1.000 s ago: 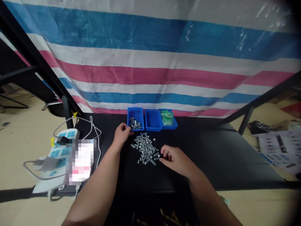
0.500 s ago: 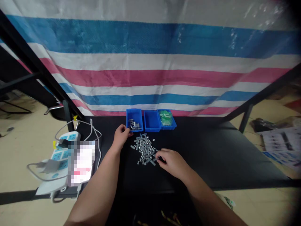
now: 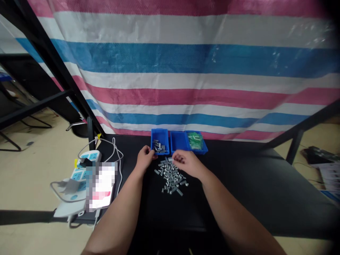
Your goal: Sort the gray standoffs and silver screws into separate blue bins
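Observation:
A loose pile of small metal screws and cylinders lies on the black table. Behind it stand three blue bins: the left bin holds some metal pieces, the middle bin shows a bare bottom, and the right bin holds a green bag. My left hand is closed at the left bin's front left corner, its fingertips pinched; what they hold is hidden. Above the back right of the pile, near the middle bin's front, my right hand has curled fingers; their contents are too small to make out.
White power strips with plugs and cables lie on the table's left side beside a lit phone. A striped sheet hangs behind the table between black frame bars. A black chair stands at the far left.
My right hand has moved from the pile's right side up and back towards the bins. My left hand stays by the left bin. The whole view has shifted slightly.

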Demonstrator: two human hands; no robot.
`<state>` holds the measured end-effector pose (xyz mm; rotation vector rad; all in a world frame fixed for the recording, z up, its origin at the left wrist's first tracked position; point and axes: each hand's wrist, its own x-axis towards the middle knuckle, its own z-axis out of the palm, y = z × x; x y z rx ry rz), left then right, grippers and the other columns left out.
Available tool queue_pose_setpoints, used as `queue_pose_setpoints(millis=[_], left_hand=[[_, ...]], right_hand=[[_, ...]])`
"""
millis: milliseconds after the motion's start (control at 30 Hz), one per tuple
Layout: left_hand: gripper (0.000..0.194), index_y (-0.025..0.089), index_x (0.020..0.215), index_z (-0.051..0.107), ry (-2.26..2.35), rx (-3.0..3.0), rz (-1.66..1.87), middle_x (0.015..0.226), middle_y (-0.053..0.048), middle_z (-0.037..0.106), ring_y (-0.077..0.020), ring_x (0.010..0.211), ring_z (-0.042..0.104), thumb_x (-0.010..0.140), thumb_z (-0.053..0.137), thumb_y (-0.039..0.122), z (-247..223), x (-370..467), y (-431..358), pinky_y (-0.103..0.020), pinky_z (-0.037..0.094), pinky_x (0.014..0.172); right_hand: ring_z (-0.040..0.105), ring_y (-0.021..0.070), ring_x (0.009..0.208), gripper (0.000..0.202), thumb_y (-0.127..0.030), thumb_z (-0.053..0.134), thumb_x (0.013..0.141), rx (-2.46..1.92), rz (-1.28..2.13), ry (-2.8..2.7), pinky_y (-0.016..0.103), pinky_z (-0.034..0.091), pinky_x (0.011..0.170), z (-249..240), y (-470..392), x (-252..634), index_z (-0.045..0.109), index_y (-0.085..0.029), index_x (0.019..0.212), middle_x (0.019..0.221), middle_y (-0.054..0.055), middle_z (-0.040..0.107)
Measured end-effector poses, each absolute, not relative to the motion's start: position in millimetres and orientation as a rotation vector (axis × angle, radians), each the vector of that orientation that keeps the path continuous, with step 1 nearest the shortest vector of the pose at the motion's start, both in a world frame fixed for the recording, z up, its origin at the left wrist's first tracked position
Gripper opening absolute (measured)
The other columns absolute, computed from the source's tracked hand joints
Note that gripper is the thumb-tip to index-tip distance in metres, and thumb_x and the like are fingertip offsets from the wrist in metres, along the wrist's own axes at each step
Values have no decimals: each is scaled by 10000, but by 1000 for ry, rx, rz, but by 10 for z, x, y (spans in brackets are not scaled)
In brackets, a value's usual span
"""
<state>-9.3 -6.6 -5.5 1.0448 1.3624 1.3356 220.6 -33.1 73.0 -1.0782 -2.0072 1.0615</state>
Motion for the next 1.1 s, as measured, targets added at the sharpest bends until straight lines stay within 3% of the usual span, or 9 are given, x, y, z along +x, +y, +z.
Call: queue_pose_setpoints(millis=[133, 267, 367, 600, 1100], left_hand=[[232, 186, 727, 431, 1349, 1032, 1331, 630, 38, 538, -125, 582, 629, 711, 642, 279, -39, -95, -67, -204, 513, 565], [238, 189, 721, 430, 1348, 1026, 1334, 598, 36, 543, -142, 581, 645, 704, 649, 279, -20, -88, -73, -200, 503, 554], [232, 192, 729, 421, 1355, 1015, 1326, 586, 38, 542, -153, 592, 663, 722, 637, 278, -2, -78, -82, -200, 502, 559], [249, 189, 723, 416, 1340, 991, 1341, 602, 42, 537, -147, 596, 663, 710, 652, 266, 11, -69, -88, -205, 510, 574], [279, 183, 730, 416, 1334, 947, 1334, 621, 50, 513, -117, 572, 633, 712, 681, 271, 28, -59, -87, -209, 531, 593]], right_hand=[[603, 126, 613, 300, -304, 711, 810, -1225, 860, -1797, 249, 484, 583, 665, -110, 2009, 634, -206, 1084, 884, 33, 690], [509, 94, 526, 113, -267, 629, 869, -1239, 839, -2061, 229, 388, 525, 724, -187, 2140, 669, -205, 954, 739, -13, 631], [521, 104, 588, 55, -232, 654, 837, -1169, 966, -2346, 233, 368, 555, 755, -309, 2323, 692, -204, 866, 736, -14, 619], [557, 147, 749, 164, -203, 777, 683, -1201, 1009, -2600, 253, 371, 658, 611, -447, 2432, 711, -234, 830, 778, -24, 606], [552, 144, 777, 124, -137, 709, 775, -1243, 896, -2485, 245, 347, 669, 592, -431, 2498, 619, -209, 821, 815, -14, 622]])
